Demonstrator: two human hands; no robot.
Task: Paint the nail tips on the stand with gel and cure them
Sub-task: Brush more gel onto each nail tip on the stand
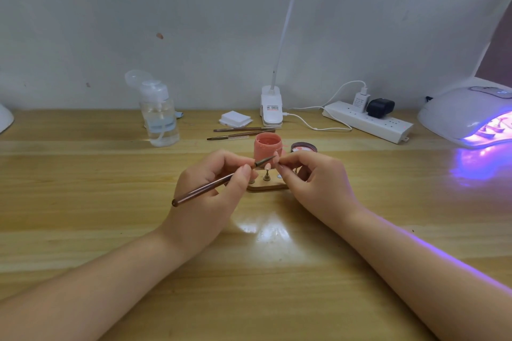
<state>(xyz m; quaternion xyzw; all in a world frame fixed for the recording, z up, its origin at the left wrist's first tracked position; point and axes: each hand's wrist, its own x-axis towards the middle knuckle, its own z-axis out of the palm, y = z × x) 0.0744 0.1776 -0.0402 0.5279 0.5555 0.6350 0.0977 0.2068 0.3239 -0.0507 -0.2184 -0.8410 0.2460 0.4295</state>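
Wooden-handled brush (213, 184) is being gripped by the left hand (213, 188), bristles meeting a nail tip (276, 158) being pinched by the right hand (313, 183) above the stand (267, 187); behind, pink gel jar (268, 147); far right, curing lamp (465, 116) is being lit violet.

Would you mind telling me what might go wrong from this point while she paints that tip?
1. The open pink gel jar stands just behind both hands; a knuckle may tip it.
2. The right hand pinches the nail tip only lightly, so the brush in the left hand may push it loose.
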